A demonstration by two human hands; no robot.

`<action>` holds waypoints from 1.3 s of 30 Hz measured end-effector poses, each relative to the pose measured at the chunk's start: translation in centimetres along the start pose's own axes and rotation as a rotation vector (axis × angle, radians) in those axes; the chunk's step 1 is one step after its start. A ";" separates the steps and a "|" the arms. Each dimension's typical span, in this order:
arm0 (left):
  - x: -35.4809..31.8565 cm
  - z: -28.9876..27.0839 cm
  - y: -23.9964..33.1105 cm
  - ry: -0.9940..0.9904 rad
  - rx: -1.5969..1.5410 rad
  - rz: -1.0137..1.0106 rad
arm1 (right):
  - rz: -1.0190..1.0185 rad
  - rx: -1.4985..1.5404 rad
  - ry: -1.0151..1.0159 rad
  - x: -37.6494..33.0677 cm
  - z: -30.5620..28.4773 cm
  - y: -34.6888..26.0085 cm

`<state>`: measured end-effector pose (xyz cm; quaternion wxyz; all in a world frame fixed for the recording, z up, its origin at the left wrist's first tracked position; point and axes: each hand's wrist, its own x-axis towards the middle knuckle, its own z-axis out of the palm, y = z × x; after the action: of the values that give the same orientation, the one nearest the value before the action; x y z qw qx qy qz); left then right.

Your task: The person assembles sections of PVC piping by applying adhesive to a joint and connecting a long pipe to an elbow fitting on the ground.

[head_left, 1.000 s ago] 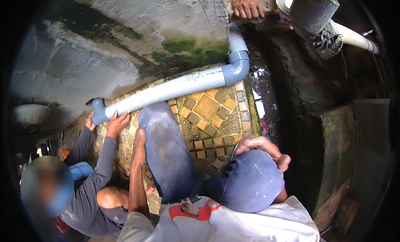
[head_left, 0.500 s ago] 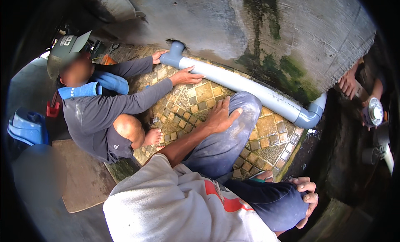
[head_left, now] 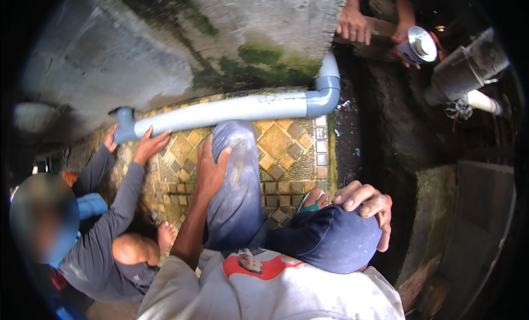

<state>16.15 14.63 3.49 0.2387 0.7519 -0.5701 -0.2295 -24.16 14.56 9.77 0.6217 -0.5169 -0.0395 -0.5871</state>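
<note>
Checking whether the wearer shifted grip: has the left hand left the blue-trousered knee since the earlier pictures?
No. The left hand stays on the blue-trousered knee, just below the long grey plastic pipe.

My left hand [head_left: 212, 168] lies on my left knee [head_left: 234, 141], which covers part of the grey pipe [head_left: 231, 109]. My right hand [head_left: 366, 207] hides part of my right knee [head_left: 330, 237]. The co-worker's face is blurred. Another person's hands [head_left: 352, 25] are cut off at the upper edge.

One grey pipe [head_left: 220, 111], two elbow fittings [head_left: 326, 94], one metal can [head_left: 420, 44], six hands, one bare foot [head_left: 165, 234].
</note>
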 end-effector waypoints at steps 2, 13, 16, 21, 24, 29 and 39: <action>1.6 -0.4 0.4 -0.003 -0.078 0.080 | -0.014 -0.038 -0.076 0.4 -2.4 0.1; 15.7 3.7 11.3 -0.741 0.622 0.368 | 0.926 -0.814 1.127 1.5 -23.1 13.6; 16.4 4.5 12.2 -0.772 0.518 0.393 | 0.956 -0.913 1.075 1.6 -24.9 15.2; 15.4 2.3 9.5 -0.827 0.511 0.388 | 0.987 -0.749 1.087 1.8 -23.5 16.0; 15.1 1.4 10.4 -0.913 0.592 0.243 | 0.942 -0.732 1.079 1.9 -23.8 15.7; 15.5 3.1 9.0 -0.807 0.576 0.305 | 0.886 -0.767 0.989 3.3 -24.4 15.9; 16.5 5.2 12.0 -0.764 0.612 0.468 | 0.862 -0.790 1.014 2.9 -21.4 13.9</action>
<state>8.00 -4.63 5.66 -0.1706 0.5031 -0.8093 -0.2508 -24.49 -5.26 -6.51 0.5068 -0.3383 0.6670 -0.4288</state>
